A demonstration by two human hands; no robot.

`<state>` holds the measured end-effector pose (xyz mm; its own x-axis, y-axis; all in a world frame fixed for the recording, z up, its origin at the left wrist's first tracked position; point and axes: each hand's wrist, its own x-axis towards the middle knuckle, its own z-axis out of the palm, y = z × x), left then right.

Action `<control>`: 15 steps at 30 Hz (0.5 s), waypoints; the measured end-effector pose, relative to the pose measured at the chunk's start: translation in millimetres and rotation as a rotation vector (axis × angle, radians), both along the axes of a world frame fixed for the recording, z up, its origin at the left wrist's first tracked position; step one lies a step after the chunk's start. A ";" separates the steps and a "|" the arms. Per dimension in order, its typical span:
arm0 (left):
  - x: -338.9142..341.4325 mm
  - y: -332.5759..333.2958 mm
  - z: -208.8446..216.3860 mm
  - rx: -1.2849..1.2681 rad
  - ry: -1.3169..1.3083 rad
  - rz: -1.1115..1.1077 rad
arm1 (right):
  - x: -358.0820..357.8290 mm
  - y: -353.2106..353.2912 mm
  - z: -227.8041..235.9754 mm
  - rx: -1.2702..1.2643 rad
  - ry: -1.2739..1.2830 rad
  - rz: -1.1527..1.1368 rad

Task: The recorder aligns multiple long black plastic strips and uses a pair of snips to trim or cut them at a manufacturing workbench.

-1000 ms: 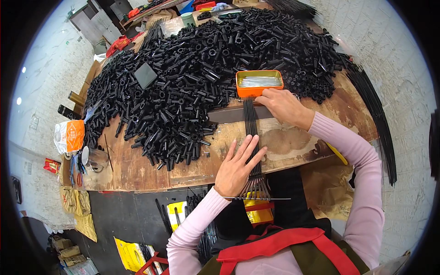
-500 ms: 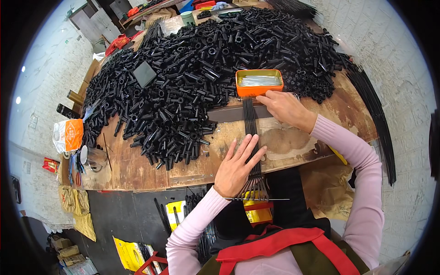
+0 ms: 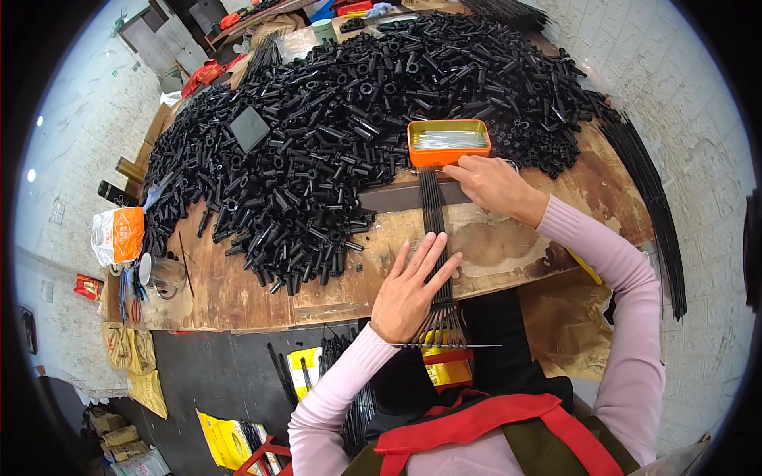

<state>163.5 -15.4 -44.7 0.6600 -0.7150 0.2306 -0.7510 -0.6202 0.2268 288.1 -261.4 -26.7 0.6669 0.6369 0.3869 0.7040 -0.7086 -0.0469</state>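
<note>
While the left hand is lying flat, palm down and with its fingers spread apart, it is covering part of a bundle of thin black rods. That bundle is running up the table toward an orange tin, crossing a dark strip on the way. Below the left hand, the rods are fanning out past the table's near edge, and a thin metal rod is stretching crosswise at their lower ends. The right hand is bending its fingers beside the upper ends of the bundle, just under the tin's near right corner; whether its fingertips are pinching something small, I cannot tell. Inside the tin, silvery pins are lying side by side. Behind and to the left, a broad heap of short black tubular parts is spreading over much of the table, and a square grey plate is resting on it. Near the table's left edge, a clear jar is lying beside an orange and white packet. Along the right side, long black rods are hanging past the table's edge
</note>
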 end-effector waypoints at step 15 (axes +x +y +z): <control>0.5 -0.4 -2.0 0.003 -0.017 -0.004 | 22.3 -0.9 -4.7 0.002 -0.077 0.067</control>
<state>164.1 -15.8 -46.7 0.6534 -0.7183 0.2392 -0.7570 -0.6181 0.2118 310.4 -262.3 -31.4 0.5911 0.6782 0.4367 0.7515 -0.6597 0.0073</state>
